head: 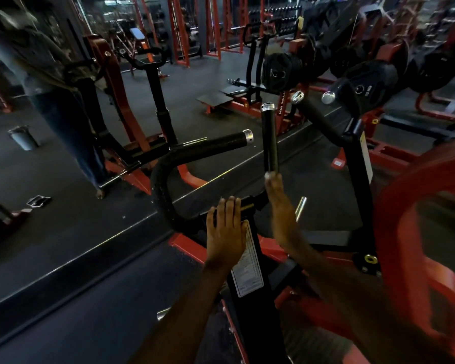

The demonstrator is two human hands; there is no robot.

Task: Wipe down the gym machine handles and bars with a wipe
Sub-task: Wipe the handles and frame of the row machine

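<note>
Left hand (227, 232) lies flat on the black center post (250, 298) of the machine, fingers straight and together, released, gripping nothing; fingertips sit next to a white label (247, 269) stuck on the post; right hand (280, 211) is raised edge-on, fingers straight, tips touching the lower end of the upright handle (269, 137), not wrapped around it; upright handle is black with a chrome cap on top; curved handle (195, 153) arcs out to the left of it, also chrome-capped; angled bar (318, 116) rises to the right; can't make out a wipe in either hand, too dark and blurred; red frame (405, 219) curves at right; weight plates (373, 74) racked behind; a person (50, 82) stands far left, blurred; dark floor (63, 232) all round.
</note>
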